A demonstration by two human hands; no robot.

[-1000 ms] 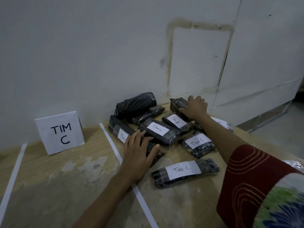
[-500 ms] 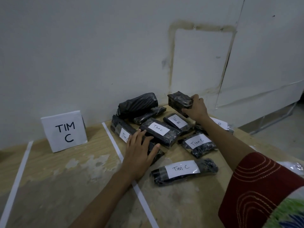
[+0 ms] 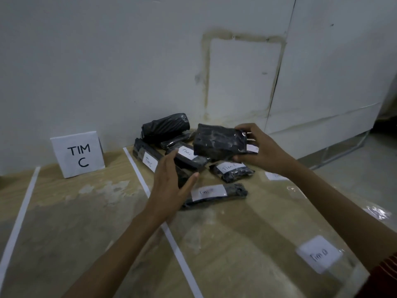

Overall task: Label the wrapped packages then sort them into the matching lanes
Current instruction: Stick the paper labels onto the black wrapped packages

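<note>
My right hand [image 3: 261, 149] grips a black wrapped package [image 3: 219, 143] with no label showing, held in the air above the pile. My left hand [image 3: 169, 186] hovers open just left of it, fingers spread, above a long labelled package [image 3: 148, 160]. Several black packages with white labels lie on the wooden table [image 3: 86, 211]: one flat at the front [image 3: 214, 193], one to the right [image 3: 232, 171], one under the lifted package [image 3: 189, 157]. A bulky unlabelled roll [image 3: 165, 126] lies against the wall.
A white folded sign reading TIM C [image 3: 78, 154] stands at the back left. White tape lines [image 3: 137, 171] mark lanes on the table. A loose label [image 3: 320, 253] lies on clear film at the near right. The wall stands close behind.
My right hand lifted the unlabelled package off the back of the pile and brought it toward me. My left hand rose off the long package and now hovers open.
</note>
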